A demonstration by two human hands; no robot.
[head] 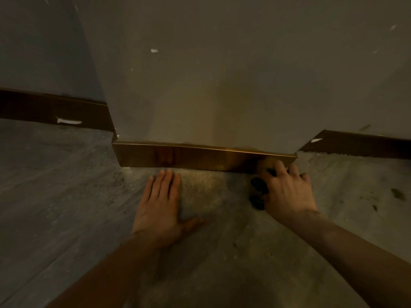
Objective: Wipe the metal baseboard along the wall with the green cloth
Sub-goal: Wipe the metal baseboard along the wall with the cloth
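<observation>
A shiny bronze-coloured metal baseboard (189, 155) runs along the foot of a protruding wall section in the middle of the view. My right hand (287, 190) is closed around a dark bunched cloth (258, 187) and presses it against the baseboard's right end, near the corner. The cloth looks almost black in this dim light, and most of it is hidden under my fingers. My left hand (160, 207) lies flat on the floor with its fingers spread, just in front of the baseboard's middle, holding nothing.
The wall (222, 74) is plain grey with small white chips. Darker baseboard stretches recede at the left (55, 110) and right (355, 144), each with a white smear. The concrete floor (66, 185) is dusty, with dark specks at the right.
</observation>
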